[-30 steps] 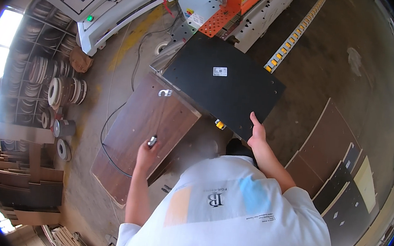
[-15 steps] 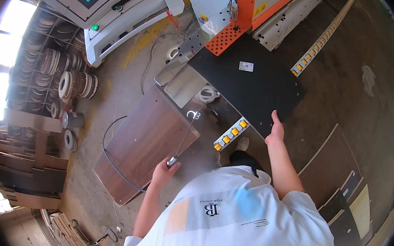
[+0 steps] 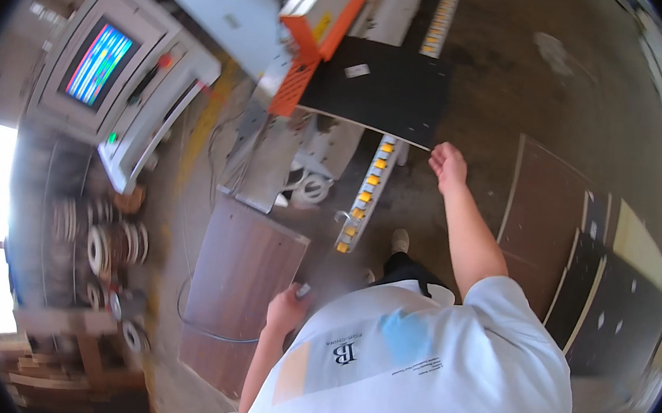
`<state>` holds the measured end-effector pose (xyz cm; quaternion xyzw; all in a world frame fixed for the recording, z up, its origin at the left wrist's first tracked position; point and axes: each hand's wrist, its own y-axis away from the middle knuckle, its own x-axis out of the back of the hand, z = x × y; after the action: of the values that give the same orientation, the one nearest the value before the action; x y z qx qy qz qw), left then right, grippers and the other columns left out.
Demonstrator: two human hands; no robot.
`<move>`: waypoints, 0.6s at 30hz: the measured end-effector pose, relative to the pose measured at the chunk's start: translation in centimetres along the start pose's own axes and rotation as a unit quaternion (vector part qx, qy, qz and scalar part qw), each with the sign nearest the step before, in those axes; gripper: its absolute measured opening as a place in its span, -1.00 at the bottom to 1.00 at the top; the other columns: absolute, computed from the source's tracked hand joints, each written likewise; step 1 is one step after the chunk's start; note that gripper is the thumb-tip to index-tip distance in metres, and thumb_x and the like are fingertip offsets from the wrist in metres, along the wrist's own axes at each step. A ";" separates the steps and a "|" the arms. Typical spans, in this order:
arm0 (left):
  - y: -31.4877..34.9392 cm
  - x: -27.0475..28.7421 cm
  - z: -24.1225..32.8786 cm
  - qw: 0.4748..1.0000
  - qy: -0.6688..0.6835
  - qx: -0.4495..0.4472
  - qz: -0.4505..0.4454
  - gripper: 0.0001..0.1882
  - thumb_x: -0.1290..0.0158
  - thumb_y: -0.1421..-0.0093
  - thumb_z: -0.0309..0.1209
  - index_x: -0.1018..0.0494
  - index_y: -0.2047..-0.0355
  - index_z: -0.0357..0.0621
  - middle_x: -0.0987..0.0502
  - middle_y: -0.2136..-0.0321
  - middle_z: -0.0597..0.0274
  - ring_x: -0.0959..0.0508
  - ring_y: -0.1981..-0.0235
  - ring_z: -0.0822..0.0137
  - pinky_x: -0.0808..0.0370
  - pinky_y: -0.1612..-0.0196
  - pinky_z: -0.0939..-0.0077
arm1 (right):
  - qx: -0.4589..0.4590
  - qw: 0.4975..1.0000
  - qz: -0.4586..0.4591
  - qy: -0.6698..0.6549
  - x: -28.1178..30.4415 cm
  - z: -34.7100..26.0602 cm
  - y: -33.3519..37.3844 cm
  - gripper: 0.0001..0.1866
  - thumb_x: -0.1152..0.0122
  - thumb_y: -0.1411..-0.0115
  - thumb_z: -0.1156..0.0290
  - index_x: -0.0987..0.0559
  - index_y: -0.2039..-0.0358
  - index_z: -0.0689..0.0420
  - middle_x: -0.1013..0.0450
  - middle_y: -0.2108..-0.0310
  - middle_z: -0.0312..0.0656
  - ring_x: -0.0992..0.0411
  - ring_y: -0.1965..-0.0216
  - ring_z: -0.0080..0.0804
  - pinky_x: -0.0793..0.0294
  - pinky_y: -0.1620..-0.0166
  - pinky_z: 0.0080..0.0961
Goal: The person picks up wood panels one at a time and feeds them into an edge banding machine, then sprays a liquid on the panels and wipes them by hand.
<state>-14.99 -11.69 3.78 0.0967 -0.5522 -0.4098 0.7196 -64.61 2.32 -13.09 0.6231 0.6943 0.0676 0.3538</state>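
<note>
My right hand [image 3: 448, 169] is bending loosely beside the black panel [image 3: 383, 93], lying ahead-left of it; contact I cannot tell. My left hand [image 3: 284, 312] is gripping a handle [image 3: 303, 291]. Lopsided pushing could be skewing the panel.

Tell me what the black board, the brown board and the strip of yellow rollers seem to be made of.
Black board: probably wood-based, with a smooth dark facing; its near edge is pale.
Brown board: wood or wood-look laminate, judging by grain-like streaks; slightly shiny.
Strip: likely metal, being grey and straight-edged; its yellow rollers look plastic, from their even, bright colour.
</note>
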 end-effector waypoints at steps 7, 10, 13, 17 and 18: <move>-2.5 -2.9 -0.1 0.969 -0.073 -0.134 -0.193 -0.49 -0.22 -0.18 0.07 -0.60 0.06 -0.03 -0.67 0.22 -0.09 -0.64 0.13 -0.11 -0.54 0.07 0.17 | 0.023 0.994 0.104 -0.036 20.0 3.5 16.4 -0.70 -0.22 -0.39 0.16 -0.58 0.08 0.14 -0.56 0.11 -0.22 -0.54 0.05 -0.34 -0.56 -0.09 -0.26; -3.1 -4.2 0.0 0.940 -0.141 -0.174 -0.259 -0.51 -0.20 -0.19 0.07 -0.59 0.09 -0.04 -0.66 0.21 -0.09 -0.64 0.10 -0.08 -0.54 0.08 0.17 | 0.029 0.983 0.169 -0.068 26.1 4.0 24.3 -0.70 -0.21 -0.40 0.19 -0.57 0.06 0.17 -0.56 0.09 -0.18 -0.54 0.01 -0.29 -0.56 -0.11 -0.25; -4.4 -6.4 1.1 0.884 -0.202 -0.248 -0.341 -0.49 -0.15 -0.23 0.09 -0.55 0.01 0.00 -0.66 0.16 -0.09 -0.63 0.03 -0.10 -0.54 0.02 0.14 | 0.085 0.942 0.301 -0.118 32.8 3.8 31.6 -0.70 -0.18 -0.41 0.18 -0.57 0.07 0.16 -0.56 0.08 -0.18 -0.54 0.01 -0.29 -0.56 -0.10 -0.27; -3.9 -9.5 3.3 0.851 -0.246 -0.272 -0.376 -0.48 -0.16 -0.21 0.08 -0.56 -0.03 0.03 -0.66 0.16 -0.07 -0.64 0.04 -0.07 -0.55 0.03 0.17 | 0.145 0.900 0.366 -0.189 40.0 4.2 37.5 -0.70 -0.18 -0.41 0.15 -0.58 0.10 0.14 -0.56 0.12 -0.21 -0.54 0.05 -0.32 -0.57 -0.06 -0.28; -2.9 -10.0 4.6 0.844 -0.259 -0.306 -0.357 -0.48 -0.17 -0.21 0.08 -0.56 -0.01 0.02 -0.66 0.17 -0.06 -0.64 0.06 -0.07 -0.54 0.04 0.18 | 0.149 0.894 0.373 -0.199 41.2 4.2 38.7 -0.70 -0.18 -0.41 0.15 -0.58 0.10 0.14 -0.56 0.12 -0.21 -0.54 0.05 -0.32 -0.57 -0.06 -0.28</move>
<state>-21.01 -5.15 -3.40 -0.0474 -0.4924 -0.7964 0.3480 -29.41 46.78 -12.30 0.8821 0.3281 -0.0347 0.3363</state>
